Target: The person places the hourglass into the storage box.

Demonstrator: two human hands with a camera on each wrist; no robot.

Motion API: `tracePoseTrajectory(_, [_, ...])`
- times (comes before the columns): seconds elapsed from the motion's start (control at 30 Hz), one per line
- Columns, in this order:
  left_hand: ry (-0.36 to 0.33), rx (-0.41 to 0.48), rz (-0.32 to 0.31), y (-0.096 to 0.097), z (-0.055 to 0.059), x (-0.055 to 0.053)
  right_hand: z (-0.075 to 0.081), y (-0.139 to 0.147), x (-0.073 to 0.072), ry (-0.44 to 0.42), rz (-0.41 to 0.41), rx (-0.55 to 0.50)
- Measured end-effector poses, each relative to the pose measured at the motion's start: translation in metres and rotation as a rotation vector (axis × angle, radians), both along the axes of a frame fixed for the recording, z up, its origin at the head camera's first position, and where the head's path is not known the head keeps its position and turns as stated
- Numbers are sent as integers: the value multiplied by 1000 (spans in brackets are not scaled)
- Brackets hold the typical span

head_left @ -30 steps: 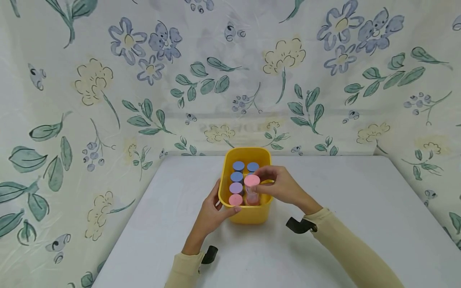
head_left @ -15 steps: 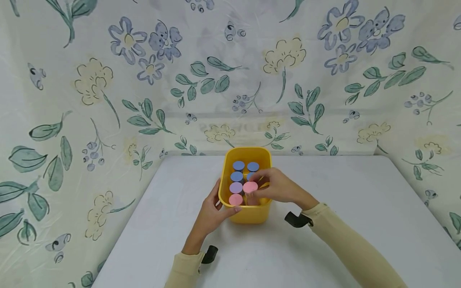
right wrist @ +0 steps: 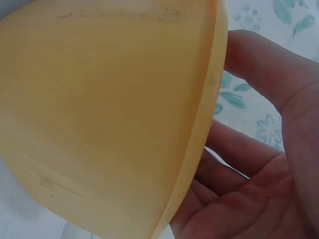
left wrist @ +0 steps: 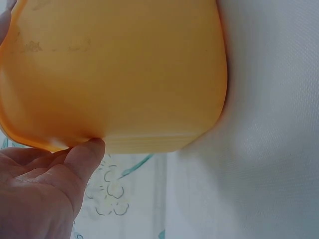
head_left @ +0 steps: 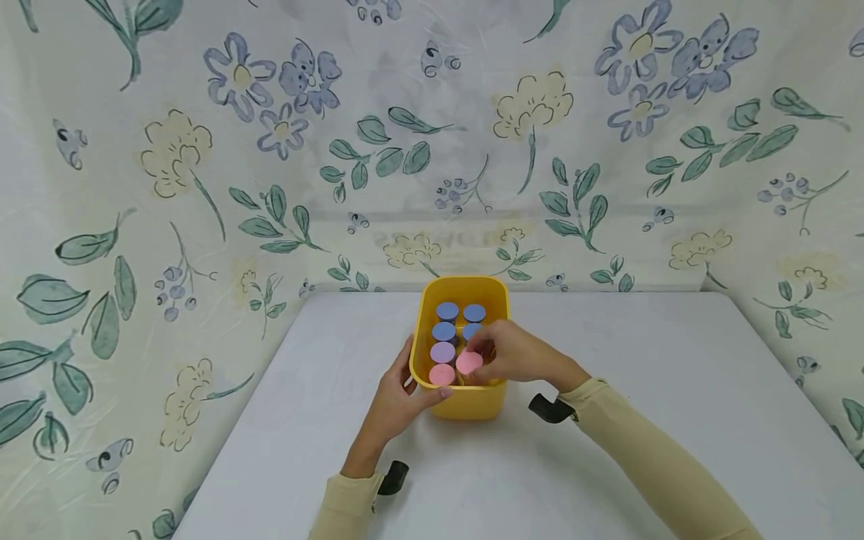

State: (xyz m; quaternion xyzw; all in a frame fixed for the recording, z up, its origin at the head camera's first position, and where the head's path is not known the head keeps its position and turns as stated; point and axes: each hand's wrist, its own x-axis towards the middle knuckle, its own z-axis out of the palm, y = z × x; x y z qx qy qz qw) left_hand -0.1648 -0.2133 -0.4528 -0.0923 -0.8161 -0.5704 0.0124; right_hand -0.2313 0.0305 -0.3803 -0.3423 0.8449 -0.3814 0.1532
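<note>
A yellow plastic bin [head_left: 467,405] stands on the white table, its side filling much of both wrist views. My left hand [head_left: 397,401] holds its near left corner, thumb at the front rim and fingers along the left side. In the left wrist view, fingertips [left wrist: 92,145] press just below the rim. My right hand [head_left: 520,354] reaches over the right rim and pinches a small pink-lidded jar [head_left: 469,364] low inside the bin; the jar's body is hidden. Beside it sit another pink-lidded jar [head_left: 442,375] and a purple-lidded one [head_left: 442,352].
Several blue-lidded jars [head_left: 444,331] stand in two rows toward the bin's far end. White table [head_left: 607,330] surface lies around the bin. A floral cloth [head_left: 472,150] hangs behind and at both sides. Black camera mounts [head_left: 550,409] sit on both wrists.
My right hand has lowered the pink-lidded jar into the near right of the bin, moving slightly toward me. My left hand and the bin have stayed put.
</note>
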Motion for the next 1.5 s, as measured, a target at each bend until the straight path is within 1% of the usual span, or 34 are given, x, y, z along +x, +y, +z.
tracePoseTrajectory(0.13, [0, 2, 3, 0, 0, 0, 1, -2, 0, -2, 9, 38])
tracePoseTrajectory(0.33, [2, 4, -3, -1, -1, 0, 5, -6, 0, 22, 12, 110])
tracePoseTrajectory(0.47, [2, 5, -4, -1, 0, 0, 6, -8, -2, 33, 26, 137])
tracePoseTrajectory(0.7, [-2, 6, -5, -1, 0, -1, 2, -12, -5, 102, 71, 172])
tracePoseTrajectory(0.77, [-4, 4, -2, -1, 1, -1, 2, -13, -6, 108, 80, 179])
tracePoseTrajectory(1.03, [-2, 7, -5, 0, 1, -2, 5, -14, -6, 99, 99, 192])
tracePoseTrajectory(1.3, [-5, 13, -6, -1, 1, 0, 7, -15, -5, 80, 131, 210])
tracePoseTrajectory(1.5, [-8, 12, -5, -1, 0, 0, 7, -16, -5, 60, 107, 260])
